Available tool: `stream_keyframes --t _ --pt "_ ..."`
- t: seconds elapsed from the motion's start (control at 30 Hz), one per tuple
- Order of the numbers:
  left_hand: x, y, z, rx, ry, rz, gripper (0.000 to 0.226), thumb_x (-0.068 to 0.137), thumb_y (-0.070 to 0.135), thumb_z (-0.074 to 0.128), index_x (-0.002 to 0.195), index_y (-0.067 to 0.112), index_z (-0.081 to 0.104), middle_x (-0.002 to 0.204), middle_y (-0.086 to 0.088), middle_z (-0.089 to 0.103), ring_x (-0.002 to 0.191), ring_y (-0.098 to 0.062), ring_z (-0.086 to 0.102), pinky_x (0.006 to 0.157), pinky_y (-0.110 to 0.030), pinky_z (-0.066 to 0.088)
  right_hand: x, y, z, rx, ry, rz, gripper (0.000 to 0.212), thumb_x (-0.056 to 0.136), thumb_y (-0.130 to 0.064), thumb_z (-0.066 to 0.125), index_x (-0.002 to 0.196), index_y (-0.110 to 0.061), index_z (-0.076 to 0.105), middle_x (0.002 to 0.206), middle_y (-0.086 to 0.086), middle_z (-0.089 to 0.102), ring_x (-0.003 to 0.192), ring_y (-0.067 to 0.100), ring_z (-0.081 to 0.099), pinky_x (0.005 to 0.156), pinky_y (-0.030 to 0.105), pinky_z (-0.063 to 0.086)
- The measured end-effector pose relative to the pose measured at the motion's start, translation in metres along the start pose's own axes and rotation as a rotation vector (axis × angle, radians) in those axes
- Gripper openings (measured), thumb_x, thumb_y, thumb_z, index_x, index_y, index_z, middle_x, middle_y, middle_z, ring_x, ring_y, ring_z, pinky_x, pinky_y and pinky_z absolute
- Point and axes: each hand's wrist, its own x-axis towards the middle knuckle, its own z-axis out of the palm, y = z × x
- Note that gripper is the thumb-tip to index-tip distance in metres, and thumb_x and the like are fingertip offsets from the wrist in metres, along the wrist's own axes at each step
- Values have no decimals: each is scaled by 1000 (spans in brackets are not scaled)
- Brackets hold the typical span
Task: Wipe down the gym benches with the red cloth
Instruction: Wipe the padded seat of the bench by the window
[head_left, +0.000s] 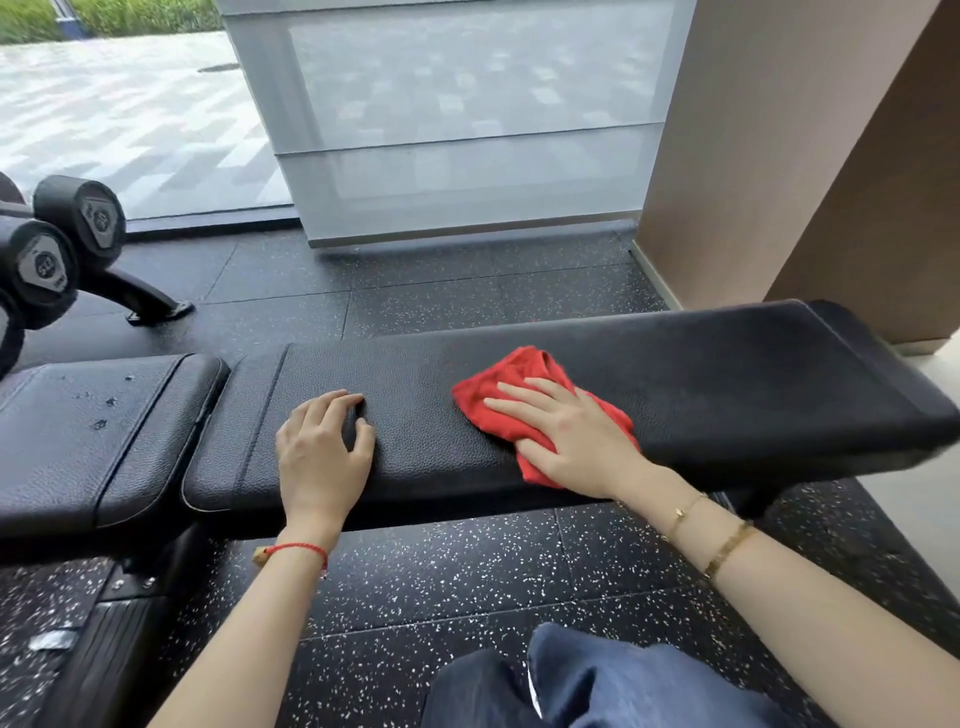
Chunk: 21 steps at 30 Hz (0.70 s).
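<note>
Red cloth (524, 395) lies flat under the right hand's (574, 434) straight, pressing fingers.

Black dumbbells (57, 249) on rack at far left; black speckled rubber floor (441, 587); frosted glass panel (467, 130) behind; brown wall (779, 145) at right.

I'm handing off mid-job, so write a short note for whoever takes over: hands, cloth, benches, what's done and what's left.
Right hand: flat on the red cloth, pressing it onto the long back pad near the middle.
Left hand: fingers bent, resting bare on the same pad's left part, bracing.
Done: cannot tell which stretches are wiped.
Left: the seat pad to the left shows specks and scuffs; the cloth is not on it.
</note>
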Motion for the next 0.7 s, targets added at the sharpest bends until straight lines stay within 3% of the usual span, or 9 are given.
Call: stream_keyframes --t 0.07,0.17,0.27,0.5,0.7 --pt "0 0 0 1 -4 -4 30 87 18 67 117 17 68 125 -1 66 123 -25 53 108 -44 36 -9 21 -7 -12 31 53 55 90 -37 50 143 -46 37 153 -21 32 144 12 25 116 36 22" --pt "0 0 -1 7 -8 -10 30 88 20 66 118 17 67 125 -1 65 124 -25 52 108 -45 36 4 52 -17 -39 57 292 52 93 -38 49 143 -45 37 155 -18 31 145 15 25 116 39 23" --pt "1 4 -1 29 -19 -6 30 88 20 65 118 16 67 125 -3 65 124 -27 53 109 -46 36 26 48 -17 -72 65 442 51 95 -38 45 145 -41 37 157 -15 29 144 18 23 117 42 21" --pt "-4 54 11 -37 -42 3 23 93 18 59 113 15 69 119 -7 68 119 -31 53 104 -45 34 -20 12 -7 -14 13 170 55 93 -36 46 146 -45 32 157 -17 28 146 15 21 118 45 19" --pt "-20 154 45 -197 -95 104 29 91 20 57 118 19 67 122 0 66 122 -24 51 108 -41 30 -47 41 -20 -7 36 278 53 96 -37 44 146 -46 31 157 -19 26 147 12 18 118 44 19"
